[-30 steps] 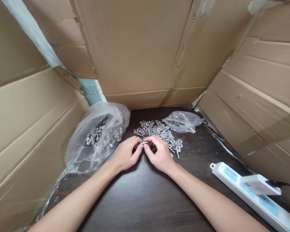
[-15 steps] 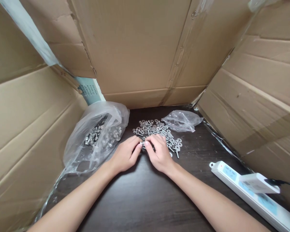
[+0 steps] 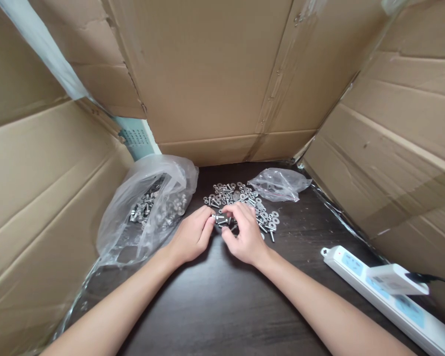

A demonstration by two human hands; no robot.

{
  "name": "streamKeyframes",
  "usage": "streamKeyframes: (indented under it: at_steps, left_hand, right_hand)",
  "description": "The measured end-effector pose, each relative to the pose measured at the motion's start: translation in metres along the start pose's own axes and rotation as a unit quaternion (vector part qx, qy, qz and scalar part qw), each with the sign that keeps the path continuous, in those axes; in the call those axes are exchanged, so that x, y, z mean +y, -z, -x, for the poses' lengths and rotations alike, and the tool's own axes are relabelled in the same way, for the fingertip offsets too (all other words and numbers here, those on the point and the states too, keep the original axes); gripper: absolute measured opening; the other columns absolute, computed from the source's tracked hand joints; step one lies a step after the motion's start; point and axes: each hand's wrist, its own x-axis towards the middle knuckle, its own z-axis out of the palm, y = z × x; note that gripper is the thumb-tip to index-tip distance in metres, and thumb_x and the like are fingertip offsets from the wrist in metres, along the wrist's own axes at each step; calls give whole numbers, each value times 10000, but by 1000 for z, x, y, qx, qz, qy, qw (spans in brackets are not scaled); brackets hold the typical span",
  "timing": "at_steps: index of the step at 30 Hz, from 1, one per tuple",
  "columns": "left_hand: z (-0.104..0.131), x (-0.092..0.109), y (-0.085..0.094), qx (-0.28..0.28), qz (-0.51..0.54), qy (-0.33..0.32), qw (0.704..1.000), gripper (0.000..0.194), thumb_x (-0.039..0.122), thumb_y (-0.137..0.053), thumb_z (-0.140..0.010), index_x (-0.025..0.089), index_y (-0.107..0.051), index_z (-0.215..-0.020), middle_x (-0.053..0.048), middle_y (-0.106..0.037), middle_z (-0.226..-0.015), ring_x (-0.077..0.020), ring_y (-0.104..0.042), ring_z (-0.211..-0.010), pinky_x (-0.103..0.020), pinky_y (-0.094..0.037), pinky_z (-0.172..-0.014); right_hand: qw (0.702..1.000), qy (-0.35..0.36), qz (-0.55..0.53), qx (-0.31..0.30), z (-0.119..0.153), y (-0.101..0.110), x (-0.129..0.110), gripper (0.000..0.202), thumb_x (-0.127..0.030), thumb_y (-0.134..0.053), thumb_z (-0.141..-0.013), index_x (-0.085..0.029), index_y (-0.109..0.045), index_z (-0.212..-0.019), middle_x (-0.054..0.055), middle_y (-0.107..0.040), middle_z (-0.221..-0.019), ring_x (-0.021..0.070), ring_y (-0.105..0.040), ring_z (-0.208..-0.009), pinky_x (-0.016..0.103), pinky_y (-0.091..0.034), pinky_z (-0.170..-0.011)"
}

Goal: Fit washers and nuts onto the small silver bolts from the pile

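Note:
My left hand is closed, thumb against fingers, pinching a small metal bolt that sticks out toward the right. Facing it across a narrow gap, my right hand has its thumb and forefinger spread apart with nothing visible between them. Its other fingers are partly hidden. Just beyond both hands lies a loose pile of bolts, nuts and flat washers. A few pieces show on the table between the hands.
A clear plastic bag with metal fasteners stands left of my left hand. Behind the pile is a smaller clear bag. A white power strip with a plugged-in adapter lies right. Cardboard walls surround the dark table.
My right thumb and forefinger have come off the bolt and spread apart. The left hand keeps its pinch and has shifted slightly left.

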Motion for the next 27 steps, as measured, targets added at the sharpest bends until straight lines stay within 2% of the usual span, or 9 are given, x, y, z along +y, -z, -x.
streamKeyframes:
  at_steps: [1,4,8,14,19,22,27]
  left_hand:
    - [0,0,0,-1,-2,1,1000,290,313,-316,-1090,191,-543,-956,-63,-608,-924,-199,-565,-827,-336,-439,-758]
    - [0,0,0,-8,-12,-1,1000,273,298,-329,-1084,188,-548,-962,-62,-603,-922,-201,-564,-829,-337,-440,-766]
    - [-1,1,0,-18,-21,-8,1000,240,299,-368,-1077,188,-536,-946,-54,-601,-917,-196,-561,-821,-331,-431,-756]
    - [0,-1,-1,-17,-20,5,1000,276,318,-342,-1091,190,-534,-939,-49,-603,-911,-192,-567,-819,-334,-439,-768]
    - [0,-1,-1,-18,-21,11,1000,267,311,-336,-1087,192,-537,-958,-53,-614,-921,-193,-573,-812,-335,-443,-753]
    - [0,-1,0,-14,-19,8,1000,265,306,-333,-1084,191,-540,-964,-56,-617,-922,-197,-575,-823,-339,-443,-762]
    - [0,0,0,-21,-22,13,999,270,325,-351,-1080,197,-544,-940,-52,-624,-901,-196,-577,-806,-335,-447,-752]
  right_hand:
    - [1000,10,3,-4,0,0,0,236,-188,-561,-811,-206,-599,-1043,57,-650,-953,249,-577,-917,428,-368,-862]
    - [1000,17,19,-18,0,-1,0,68,-244,-560,-914,-215,-610,-949,52,-663,-942,243,-573,-908,425,-361,-852]
    - [1000,16,22,-9,0,-1,0,167,-250,-496,-1019,-210,-618,-912,54,-657,-933,229,-588,-901,421,-373,-845]
    - [999,42,-15,24,0,-3,-1,142,-162,-525,-977,-213,-625,-1064,97,-630,-1089,247,-607,-1047,422,-471,-928]
    - [999,22,-20,14,0,-3,2,89,-203,-543,-978,-224,-629,-963,91,-637,-1076,250,-602,-1026,441,-478,-926]
    - [1000,8,-10,-17,0,0,3,181,-213,-488,-998,-219,-611,-866,81,-656,-1035,246,-582,-967,447,-456,-883]
    - [1000,1,-27,-15,0,2,3,194,-231,-449,-1014,-223,-615,-916,73,-665,-1013,241,-586,-941,440,-442,-870]
